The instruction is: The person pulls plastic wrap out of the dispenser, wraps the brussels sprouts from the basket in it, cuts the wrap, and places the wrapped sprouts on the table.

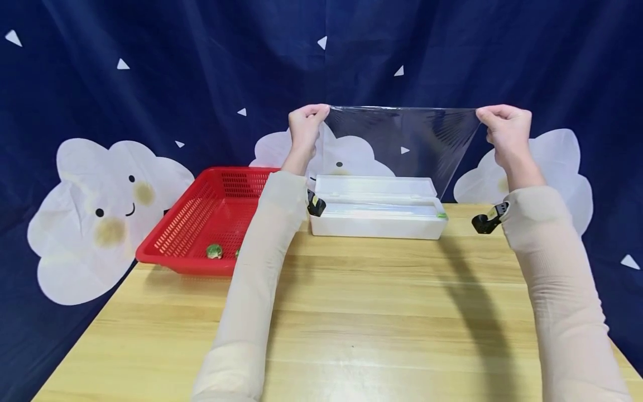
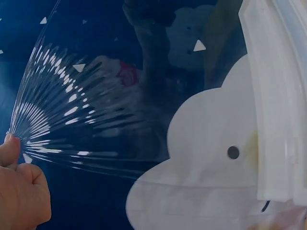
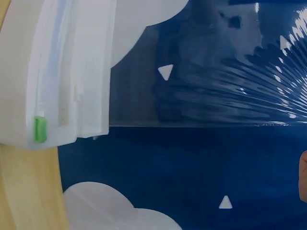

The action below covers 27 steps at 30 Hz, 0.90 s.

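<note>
A sheet of clear cling film [image 1: 402, 134] stretches taut between both raised hands. It rises out of a long white dispenser box [image 1: 379, 226] whose lid [image 1: 374, 187] is lifted. My left hand [image 1: 304, 131] pinches the film's upper left corner between thumb and finger; in the left wrist view, creases fan out from the left thumb [image 2: 9, 149]. At the upper right corner my right hand [image 1: 508, 133] pinches the film too. Only a sliver of the right hand [image 3: 303, 177] shows in the right wrist view. A green piece [image 3: 40, 129] sits at the box's right end.
Left of the box stands a red slotted plastic basket [image 1: 186, 261], partly behind the left sleeve. In it lies a small round green vegetable [image 1: 214, 251], with another mostly hidden. All stand on a wooden table [image 1: 351, 324] before a dark blue curtain [image 1: 281, 50] printed with clouds.
</note>
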Tool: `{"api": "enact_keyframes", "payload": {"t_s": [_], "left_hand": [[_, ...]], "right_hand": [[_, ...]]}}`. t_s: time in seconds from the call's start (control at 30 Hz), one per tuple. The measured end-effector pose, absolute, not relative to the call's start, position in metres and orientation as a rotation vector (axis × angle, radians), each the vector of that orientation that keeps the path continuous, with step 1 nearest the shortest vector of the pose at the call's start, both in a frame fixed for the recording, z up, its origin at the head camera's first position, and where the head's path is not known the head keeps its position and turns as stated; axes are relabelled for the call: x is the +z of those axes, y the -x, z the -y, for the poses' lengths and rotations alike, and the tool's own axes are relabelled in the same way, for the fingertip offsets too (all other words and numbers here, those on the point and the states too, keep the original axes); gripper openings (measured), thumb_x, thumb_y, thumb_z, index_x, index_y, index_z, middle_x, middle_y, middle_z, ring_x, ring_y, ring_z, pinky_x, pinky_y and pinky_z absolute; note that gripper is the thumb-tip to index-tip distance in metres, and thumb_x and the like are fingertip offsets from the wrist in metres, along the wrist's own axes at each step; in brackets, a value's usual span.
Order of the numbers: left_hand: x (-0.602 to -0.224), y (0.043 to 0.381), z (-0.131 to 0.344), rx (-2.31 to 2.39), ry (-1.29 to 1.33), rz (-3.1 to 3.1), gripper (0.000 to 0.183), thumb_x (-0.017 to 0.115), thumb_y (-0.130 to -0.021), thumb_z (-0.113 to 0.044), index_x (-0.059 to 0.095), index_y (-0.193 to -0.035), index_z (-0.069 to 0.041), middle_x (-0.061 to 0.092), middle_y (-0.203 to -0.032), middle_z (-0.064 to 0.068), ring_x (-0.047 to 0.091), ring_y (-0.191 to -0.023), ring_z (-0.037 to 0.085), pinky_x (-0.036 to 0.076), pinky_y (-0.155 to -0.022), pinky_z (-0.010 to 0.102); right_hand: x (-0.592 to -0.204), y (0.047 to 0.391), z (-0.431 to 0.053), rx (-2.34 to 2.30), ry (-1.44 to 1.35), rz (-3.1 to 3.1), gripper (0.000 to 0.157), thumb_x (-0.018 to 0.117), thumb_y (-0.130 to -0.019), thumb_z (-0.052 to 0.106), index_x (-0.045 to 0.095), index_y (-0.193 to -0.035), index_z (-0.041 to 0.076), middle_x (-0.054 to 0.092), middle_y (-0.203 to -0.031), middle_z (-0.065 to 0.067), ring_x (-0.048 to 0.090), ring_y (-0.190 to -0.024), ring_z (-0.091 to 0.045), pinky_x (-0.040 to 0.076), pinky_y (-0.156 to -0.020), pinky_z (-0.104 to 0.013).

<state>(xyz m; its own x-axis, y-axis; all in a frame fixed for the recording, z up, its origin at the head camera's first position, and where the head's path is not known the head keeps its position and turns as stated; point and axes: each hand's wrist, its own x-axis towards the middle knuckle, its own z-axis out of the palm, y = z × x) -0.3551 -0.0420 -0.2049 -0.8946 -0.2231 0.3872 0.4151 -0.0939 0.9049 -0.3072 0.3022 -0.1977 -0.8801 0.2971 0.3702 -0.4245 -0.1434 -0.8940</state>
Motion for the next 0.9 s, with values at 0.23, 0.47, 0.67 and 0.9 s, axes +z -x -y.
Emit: {"api": "enact_keyframes", "payload": {"t_s": [0.23, 0.47, 0.67, 0.9], "left_hand": [[-0.188, 0.344, 0.048, -2.12, 0.231, 1.708, 0.014, 0.064, -0.082, -0.001, 0.066, -0.091, 0.01, 0.043, -0.046, -0.006, 0.024, -0.035, 0.003, 0.018, -0.035, 0.015], [-0.175, 0.342, 0.048, -2.123, 0.266, 1.683, 0.016, 0.064, -0.082, -0.001, 0.065, -0.093, 0.011, 0.045, -0.048, -0.005, 0.024, -0.037, 0.002, 0.017, -0.035, 0.015], [-0.164, 0.334, 0.052, -2.116, 0.258, 1.688, 0.012, 0.065, -0.082, -0.001, 0.067, -0.089, 0.008, 0.047, -0.049, -0.004, 0.025, -0.035, 0.003, 0.018, -0.035, 0.015], [-0.154, 0.326, 0.055, -2.154, 0.297, 1.622, 0.008, 0.065, -0.081, 0.0, 0.067, -0.086, 0.006, 0.05, -0.05, -0.005, 0.025, -0.035, 0.004, 0.018, -0.035, 0.015]], "right_hand": [[-0.181, 0.301, -0.299, 2.053, -0.158, 1.679, 0.01, 0.071, -0.076, 0.0, 0.071, -0.067, 0.004, 0.054, -0.05, 0.002, 0.031, -0.035, -0.007, 0.023, -0.035, -0.017], [-0.168, 0.299, -0.3, 2.063, -0.195, 1.628, 0.01, 0.071, -0.075, -0.003, 0.071, -0.066, 0.002, 0.059, -0.051, 0.001, 0.033, -0.034, -0.007, 0.026, -0.035, -0.017], [-0.157, 0.294, -0.298, 2.056, -0.231, 1.62, 0.008, 0.07, -0.075, -0.003, 0.071, -0.068, 0.0, 0.059, -0.051, 0.0, 0.032, -0.035, -0.008, 0.025, -0.035, -0.017], [-0.145, 0.289, -0.294, 2.101, -0.256, 1.54, 0.006, 0.072, -0.072, -0.006, 0.069, -0.067, -0.003, 0.059, -0.051, -0.003, 0.031, -0.034, -0.008, 0.02, -0.033, -0.018]]}}
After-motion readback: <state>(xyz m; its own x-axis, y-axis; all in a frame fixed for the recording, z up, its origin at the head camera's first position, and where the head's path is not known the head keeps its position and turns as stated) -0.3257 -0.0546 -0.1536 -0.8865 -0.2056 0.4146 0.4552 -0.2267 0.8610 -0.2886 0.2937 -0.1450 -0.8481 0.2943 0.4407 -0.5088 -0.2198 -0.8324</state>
